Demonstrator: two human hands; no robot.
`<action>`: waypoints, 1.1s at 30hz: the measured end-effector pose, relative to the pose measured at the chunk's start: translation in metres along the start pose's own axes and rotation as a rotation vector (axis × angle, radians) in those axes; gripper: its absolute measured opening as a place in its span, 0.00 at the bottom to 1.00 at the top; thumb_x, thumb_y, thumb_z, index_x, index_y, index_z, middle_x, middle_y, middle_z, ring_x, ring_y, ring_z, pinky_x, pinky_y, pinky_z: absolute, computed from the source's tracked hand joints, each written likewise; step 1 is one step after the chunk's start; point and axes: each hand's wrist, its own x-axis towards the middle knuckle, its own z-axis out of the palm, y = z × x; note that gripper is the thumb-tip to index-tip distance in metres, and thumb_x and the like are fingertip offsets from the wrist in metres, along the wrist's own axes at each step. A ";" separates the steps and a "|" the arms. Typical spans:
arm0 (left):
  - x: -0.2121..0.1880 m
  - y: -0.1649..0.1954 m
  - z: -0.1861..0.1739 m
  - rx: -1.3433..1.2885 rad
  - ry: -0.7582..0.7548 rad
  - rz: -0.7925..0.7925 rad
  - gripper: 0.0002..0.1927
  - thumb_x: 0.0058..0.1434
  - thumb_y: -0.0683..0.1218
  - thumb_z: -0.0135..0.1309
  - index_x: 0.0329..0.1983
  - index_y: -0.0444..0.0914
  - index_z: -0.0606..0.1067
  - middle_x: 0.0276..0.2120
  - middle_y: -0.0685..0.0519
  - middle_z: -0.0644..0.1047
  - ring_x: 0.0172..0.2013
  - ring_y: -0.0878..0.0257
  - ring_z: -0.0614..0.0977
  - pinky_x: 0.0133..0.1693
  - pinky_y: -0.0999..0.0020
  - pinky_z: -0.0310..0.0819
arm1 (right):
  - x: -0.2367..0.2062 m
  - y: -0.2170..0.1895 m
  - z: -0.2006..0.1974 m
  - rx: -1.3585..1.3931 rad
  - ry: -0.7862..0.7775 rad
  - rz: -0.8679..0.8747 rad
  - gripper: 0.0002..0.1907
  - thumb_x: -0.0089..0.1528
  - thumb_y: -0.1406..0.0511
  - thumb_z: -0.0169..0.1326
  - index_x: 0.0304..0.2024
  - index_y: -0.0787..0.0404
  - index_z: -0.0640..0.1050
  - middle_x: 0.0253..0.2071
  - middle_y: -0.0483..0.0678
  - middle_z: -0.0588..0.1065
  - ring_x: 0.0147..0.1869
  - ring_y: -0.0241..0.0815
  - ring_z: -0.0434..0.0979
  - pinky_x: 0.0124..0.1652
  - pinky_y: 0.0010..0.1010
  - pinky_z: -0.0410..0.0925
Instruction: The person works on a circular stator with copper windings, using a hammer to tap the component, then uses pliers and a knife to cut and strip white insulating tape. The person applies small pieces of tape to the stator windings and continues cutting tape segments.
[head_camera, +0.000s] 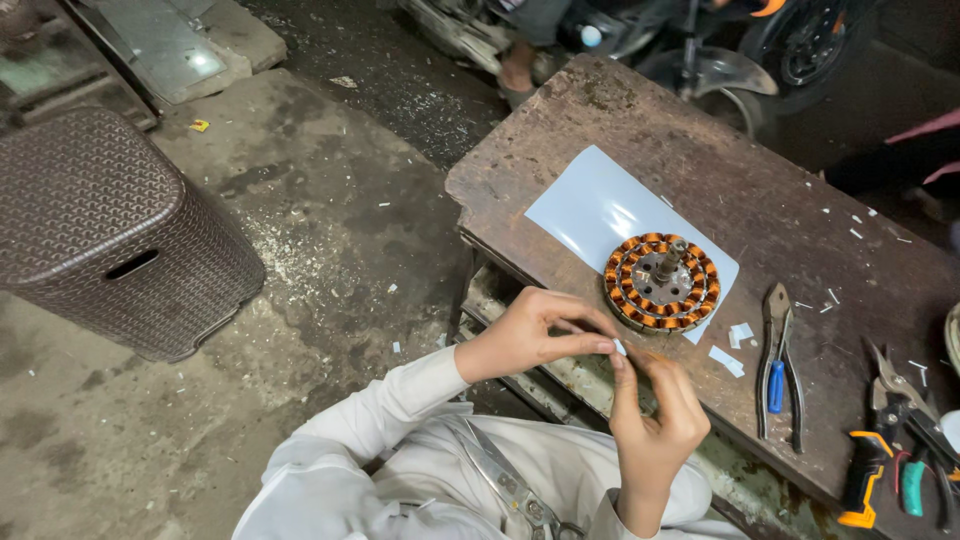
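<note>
Left hand (535, 335): raised in front of the table edge, its fingers (598, 346) pinched together on a small white paper slip (620, 347).
Right hand (655, 420): came up from below, fingertips closed on the same slip, meeting the left hand's.
Slip's place: held in the air between both hands, just beside the near rim of the stator.
Stator (662, 281): a round core ringed with copper windings, a short shaft at its middle, lay flat on a pale blue sheet (590, 210) on the rusty table (700, 150).
Step in hand: apparently shaping or folding the slip as slot insulation for the windings.
Next move calls for: a fine, steady pinch to carry the slip to a slot between coils without crushing it.
Nearby: more cut white slips (728, 358) by the stator, pliers (778, 362) to the right, scissors (505, 485) on the lap, a brown woven basket (110, 230) on the floor.
</note>
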 end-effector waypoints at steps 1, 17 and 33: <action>0.000 0.001 0.000 -0.005 0.001 0.001 0.13 0.66 0.47 0.60 0.49 0.35 0.82 0.43 0.53 0.84 0.45 0.69 0.84 0.50 0.69 0.82 | -0.001 0.000 0.000 0.019 0.022 0.013 0.07 0.62 0.74 0.63 0.40 0.71 0.79 0.37 0.54 0.79 0.38 0.41 0.79 0.42 0.27 0.69; -0.002 0.006 0.005 -0.007 0.013 -0.007 0.11 0.64 0.45 0.62 0.47 0.35 0.81 0.41 0.53 0.84 0.43 0.69 0.84 0.48 0.69 0.81 | -0.005 0.006 -0.001 0.234 -0.058 0.194 0.06 0.65 0.73 0.59 0.42 0.73 0.79 0.40 0.51 0.78 0.42 0.33 0.75 0.43 0.21 0.68; -0.003 0.014 0.017 0.126 0.080 0.104 0.08 0.62 0.42 0.62 0.40 0.31 0.79 0.34 0.50 0.81 0.35 0.67 0.83 0.40 0.73 0.78 | -0.014 0.026 0.001 0.588 -0.112 0.382 0.02 0.65 0.75 0.57 0.40 0.73 0.77 0.38 0.46 0.74 0.41 0.31 0.72 0.41 0.19 0.65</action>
